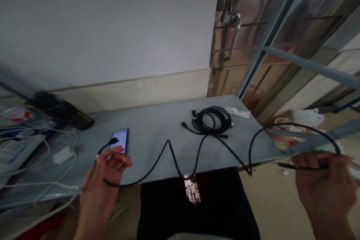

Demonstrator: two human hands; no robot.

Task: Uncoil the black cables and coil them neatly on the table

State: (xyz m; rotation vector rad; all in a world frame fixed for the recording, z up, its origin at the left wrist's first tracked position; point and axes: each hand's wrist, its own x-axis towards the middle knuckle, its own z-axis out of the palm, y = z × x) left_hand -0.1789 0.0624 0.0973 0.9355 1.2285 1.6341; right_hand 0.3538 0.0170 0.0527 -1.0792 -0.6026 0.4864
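Note:
A long black cable (123,186) stretches in bends between my two hands, above the table's front edge. My left hand (102,180) holds it near one end, with the fingers loosely curled. The black connector (113,141) at that end sticks up in front of a lit phone (121,136). At the right, past the table's end, my right hand (327,187) grips the other part of the cable, which arcs over the knuckles. A short black end pokes out left of that fist. Coiled black cables (226,120) with several plugs lie on the table, partly behind the held cable.
On the grey table (152,123) a black bottle (64,110) lies at the left. White cords and a white adapter (63,155) are near it. A white strip (237,112) lies beyond the coil. A grey metal frame (270,41) rises at the right, before a padlocked door (239,41).

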